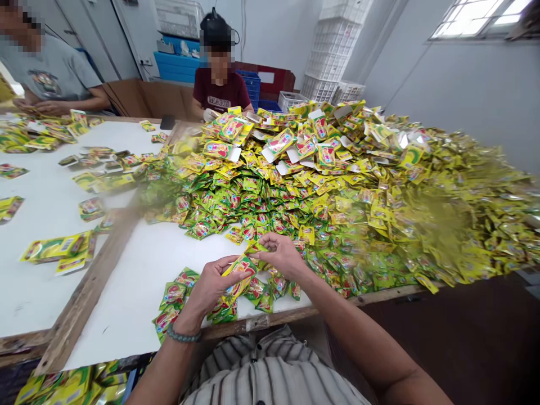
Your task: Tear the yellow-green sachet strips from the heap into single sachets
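Observation:
My left hand (213, 287) is closed round a yellow printed packet (241, 269), held over the near edge of the white table (139, 292). My right hand (280, 254) pinches the packet's upper end, fingers pressed together. Just below my hands lie several small green sachets (175, 295) in a loose group. A huge pile of green and yellow sachets (337, 191) starts right behind my hands and fills the table to the right.
Yellow carton sleeves (278, 143) lie on top of the pile. A wooden rail (90, 287) splits the table; flat packets (59, 250) lie left of it. Two people sit at the far side. White crates (337, 50) are stacked behind.

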The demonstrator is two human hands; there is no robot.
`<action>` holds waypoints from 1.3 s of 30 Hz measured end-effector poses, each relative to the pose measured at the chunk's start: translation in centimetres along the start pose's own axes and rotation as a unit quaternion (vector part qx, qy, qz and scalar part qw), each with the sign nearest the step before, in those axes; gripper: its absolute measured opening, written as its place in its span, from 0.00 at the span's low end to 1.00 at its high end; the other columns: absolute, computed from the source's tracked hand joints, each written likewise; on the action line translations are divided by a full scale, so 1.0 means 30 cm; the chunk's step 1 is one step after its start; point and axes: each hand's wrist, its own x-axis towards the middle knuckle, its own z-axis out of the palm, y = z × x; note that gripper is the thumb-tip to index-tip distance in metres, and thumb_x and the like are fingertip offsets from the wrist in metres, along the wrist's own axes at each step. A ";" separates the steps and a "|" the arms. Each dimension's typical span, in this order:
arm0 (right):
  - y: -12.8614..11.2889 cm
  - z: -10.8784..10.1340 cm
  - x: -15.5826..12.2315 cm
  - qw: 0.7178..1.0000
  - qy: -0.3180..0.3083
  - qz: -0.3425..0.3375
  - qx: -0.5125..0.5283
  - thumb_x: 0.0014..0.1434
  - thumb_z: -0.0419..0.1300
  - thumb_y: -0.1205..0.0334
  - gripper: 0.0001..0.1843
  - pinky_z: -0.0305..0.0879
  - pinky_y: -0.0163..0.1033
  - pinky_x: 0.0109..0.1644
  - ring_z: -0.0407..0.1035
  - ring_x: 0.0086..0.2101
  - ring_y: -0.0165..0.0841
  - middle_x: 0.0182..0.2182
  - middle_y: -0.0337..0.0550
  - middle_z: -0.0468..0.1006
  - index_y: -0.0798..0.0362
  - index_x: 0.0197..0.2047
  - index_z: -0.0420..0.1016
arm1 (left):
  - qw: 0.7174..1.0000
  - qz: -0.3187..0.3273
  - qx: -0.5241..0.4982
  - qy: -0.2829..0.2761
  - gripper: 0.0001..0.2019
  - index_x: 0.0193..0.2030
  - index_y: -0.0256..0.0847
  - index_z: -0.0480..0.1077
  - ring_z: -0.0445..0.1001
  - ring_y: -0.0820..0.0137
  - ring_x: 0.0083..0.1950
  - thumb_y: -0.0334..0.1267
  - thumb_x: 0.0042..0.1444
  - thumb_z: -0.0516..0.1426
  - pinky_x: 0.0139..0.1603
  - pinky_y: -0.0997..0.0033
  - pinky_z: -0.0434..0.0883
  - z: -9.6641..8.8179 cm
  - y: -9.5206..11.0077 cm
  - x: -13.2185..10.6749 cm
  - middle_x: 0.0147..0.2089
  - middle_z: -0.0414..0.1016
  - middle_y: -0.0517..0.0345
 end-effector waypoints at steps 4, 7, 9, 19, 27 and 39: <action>0.032 0.000 0.003 0.994 -0.046 0.072 0.069 0.38 0.70 0.56 0.20 0.54 0.31 0.26 0.55 0.20 0.24 0.18 0.28 0.61 0.52 0.28 0.64 | 0.999 0.005 -0.046 -0.019 0.25 0.48 0.37 0.75 0.77 0.65 0.38 0.41 0.41 0.68 0.40 0.70 0.72 0.017 -0.016 -0.001 0.41 0.81 0.54; 0.064 -0.001 -0.002 0.999 -0.030 0.021 -0.001 0.41 0.68 0.56 0.16 0.53 0.31 0.27 0.56 0.22 0.25 0.20 0.31 0.62 0.53 0.27 0.66 | 0.996 -0.013 -0.083 -0.002 0.26 0.48 0.36 0.74 0.77 0.65 0.35 0.40 0.40 0.69 0.38 0.69 0.73 0.030 -0.039 0.004 0.39 0.81 0.54; 0.070 -0.005 -0.014 0.997 -0.052 -0.017 -0.058 0.48 0.64 0.54 0.13 0.55 0.32 0.29 0.59 0.25 0.26 0.22 0.33 0.65 0.54 0.25 0.69 | 0.994 -0.017 -0.105 0.006 0.26 0.49 0.36 0.74 0.78 0.65 0.36 0.40 0.40 0.69 0.39 0.68 0.73 0.036 -0.051 0.005 0.40 0.81 0.53; 0.015 -0.036 -0.031 0.970 -0.042 -0.103 -0.215 0.53 0.61 0.61 0.06 0.60 0.34 0.36 0.67 0.30 0.32 0.27 0.41 0.78 0.52 0.31 0.79 | 0.998 -0.006 -0.061 0.000 0.28 0.52 0.38 0.74 0.78 0.59 0.44 0.45 0.43 0.67 0.45 0.62 0.74 0.036 -0.038 -0.011 0.47 0.80 0.52; 0.000 -0.041 -0.048 0.971 -0.117 -0.048 -0.202 0.53 0.61 0.62 0.07 0.55 0.32 0.30 0.65 0.24 0.28 0.23 0.36 0.76 0.53 0.32 0.81 | 0.996 0.007 -0.077 0.036 0.27 0.49 0.38 0.75 0.78 0.59 0.44 0.44 0.41 0.68 0.49 0.61 0.73 0.027 -0.081 0.001 0.47 0.80 0.51; -0.035 0.037 -0.099 0.954 -0.156 -0.050 -0.251 0.56 0.62 0.55 0.11 0.48 0.31 0.27 0.55 0.21 0.27 0.18 0.30 0.66 0.51 0.40 0.70 | 0.999 0.024 -0.026 0.012 0.21 0.45 0.37 0.78 0.78 0.60 0.42 0.43 0.43 0.65 0.43 0.66 0.74 0.021 -0.039 -0.012 0.44 0.81 0.51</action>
